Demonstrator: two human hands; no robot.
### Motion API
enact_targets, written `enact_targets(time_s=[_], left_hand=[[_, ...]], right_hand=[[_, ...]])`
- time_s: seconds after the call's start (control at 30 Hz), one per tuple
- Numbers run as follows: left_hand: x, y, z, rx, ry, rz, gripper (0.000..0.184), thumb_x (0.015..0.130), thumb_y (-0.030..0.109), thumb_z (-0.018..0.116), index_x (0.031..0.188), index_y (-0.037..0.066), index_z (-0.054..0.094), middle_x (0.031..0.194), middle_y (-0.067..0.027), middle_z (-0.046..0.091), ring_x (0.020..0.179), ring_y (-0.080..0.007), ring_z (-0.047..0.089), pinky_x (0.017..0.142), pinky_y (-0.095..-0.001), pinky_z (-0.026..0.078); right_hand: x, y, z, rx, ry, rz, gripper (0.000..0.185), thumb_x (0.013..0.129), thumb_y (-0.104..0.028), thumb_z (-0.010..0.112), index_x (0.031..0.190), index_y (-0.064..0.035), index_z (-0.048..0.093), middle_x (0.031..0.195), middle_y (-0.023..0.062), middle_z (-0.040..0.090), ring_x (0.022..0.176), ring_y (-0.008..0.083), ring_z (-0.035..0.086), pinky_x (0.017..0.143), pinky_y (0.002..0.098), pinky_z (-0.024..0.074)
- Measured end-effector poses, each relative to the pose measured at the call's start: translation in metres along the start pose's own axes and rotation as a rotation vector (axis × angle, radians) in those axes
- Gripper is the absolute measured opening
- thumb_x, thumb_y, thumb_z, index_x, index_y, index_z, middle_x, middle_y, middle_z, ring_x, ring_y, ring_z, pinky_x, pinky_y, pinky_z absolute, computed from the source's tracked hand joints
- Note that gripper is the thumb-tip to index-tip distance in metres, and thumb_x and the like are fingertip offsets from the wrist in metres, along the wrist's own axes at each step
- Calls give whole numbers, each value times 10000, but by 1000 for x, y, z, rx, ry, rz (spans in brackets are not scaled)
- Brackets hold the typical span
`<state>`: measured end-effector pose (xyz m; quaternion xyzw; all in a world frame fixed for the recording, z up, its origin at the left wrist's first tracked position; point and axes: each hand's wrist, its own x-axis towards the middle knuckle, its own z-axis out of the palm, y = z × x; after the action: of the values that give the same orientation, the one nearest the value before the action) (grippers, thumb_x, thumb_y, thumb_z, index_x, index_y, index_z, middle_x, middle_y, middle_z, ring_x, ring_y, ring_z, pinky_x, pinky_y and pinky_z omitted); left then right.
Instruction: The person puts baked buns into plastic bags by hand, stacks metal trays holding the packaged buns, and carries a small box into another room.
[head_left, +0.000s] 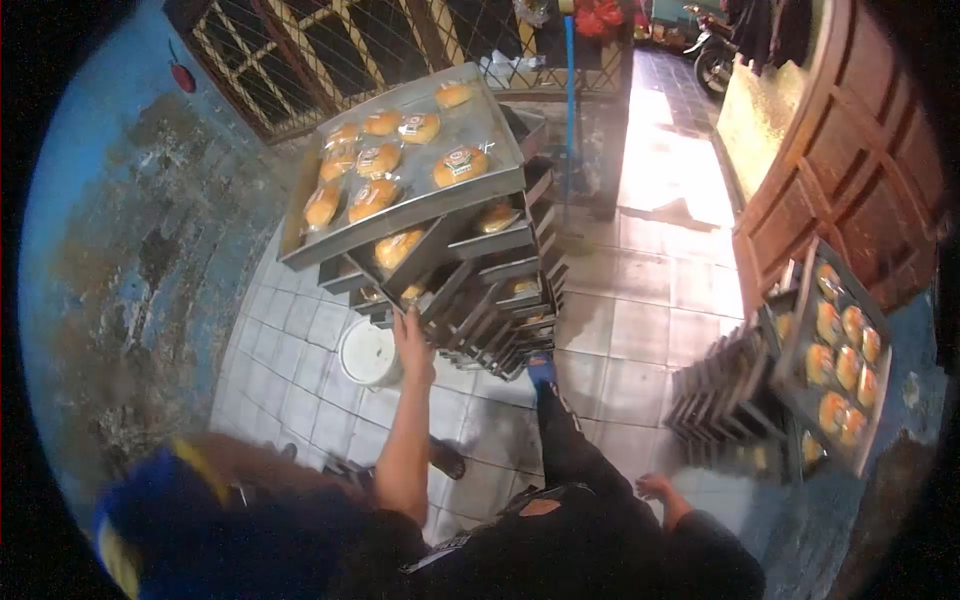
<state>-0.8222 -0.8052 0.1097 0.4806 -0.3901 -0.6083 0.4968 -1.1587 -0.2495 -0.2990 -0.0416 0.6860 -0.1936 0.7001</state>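
Note:
My left hand [412, 350] reaches up to a tall stack of metal baking trays, its fingers on the edge of a lower tray [440, 295]. The grip is partly hidden. On top of the stack, a wide metal tray [400, 215] sits at an angle and holds several round buns in clear labelled wrappers, one bun [460, 166] near its right side. More wrapped buns show between the trays below. My right hand [655, 488] hangs low on the right with its fingers loosely apart and nothing in it.
On the right stands another stack of trays [715, 405], with wrapped buns [847, 367] on top. A white bucket [369, 352] is beside the left stack. Behind are a wooden door [850, 150], a lattice window [330, 60] and a motorbike [713, 55]. A blue-and-yellow fabric [150, 510] fills the lower left.

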Motion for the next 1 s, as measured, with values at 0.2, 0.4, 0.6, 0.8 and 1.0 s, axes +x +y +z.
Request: enact_targets(time_s=[0.2,0.4,0.6,0.8,1.0], left_hand=[[46,-21,39,-43,182,-60,730,991,356,555,1574,144,172,1473,-98,428,1354,-255,404,1079,-477,356],[67,-9,17,-80,149,-142,614,987,306,551,1504,110,284,1452,-69,445,1362,-241,392,1120,-518,298],[98,-147,-58,-17,223,-95,338,992,227,550,1297,84,515,1185,-24,592,1145,-158,524,992,-350,394],[88,-87,-10,115,113,-60,348,1019,251,496,1303,49,511,1258,-75,561,1099,-170,522,923,-332,422],[110,-29,21,104,154,91,585,995,210,511,1515,37,306,1497,-169,384,1350,-258,378,1107,-340,305]], right_hand=[[40,-242,7,-439,221,-210,413,970,-384,556,901,5,676,854,143,697,702,258,683,649,412,547],[26,-493,58,71,97,-574,286,959,-269,598,1082,-14,637,947,75,651,804,182,624,683,335,498],[55,-559,27,-243,41,-738,257,915,-217,659,1092,-38,610,949,67,651,815,167,636,678,315,513],[42,-491,-69,-332,-33,-340,287,934,-161,621,1198,-52,592,1146,146,679,851,267,696,711,396,577],[-22,-461,-87,-84,-137,-321,333,994,-223,513,1284,-57,518,1143,123,691,900,265,693,647,372,554]])
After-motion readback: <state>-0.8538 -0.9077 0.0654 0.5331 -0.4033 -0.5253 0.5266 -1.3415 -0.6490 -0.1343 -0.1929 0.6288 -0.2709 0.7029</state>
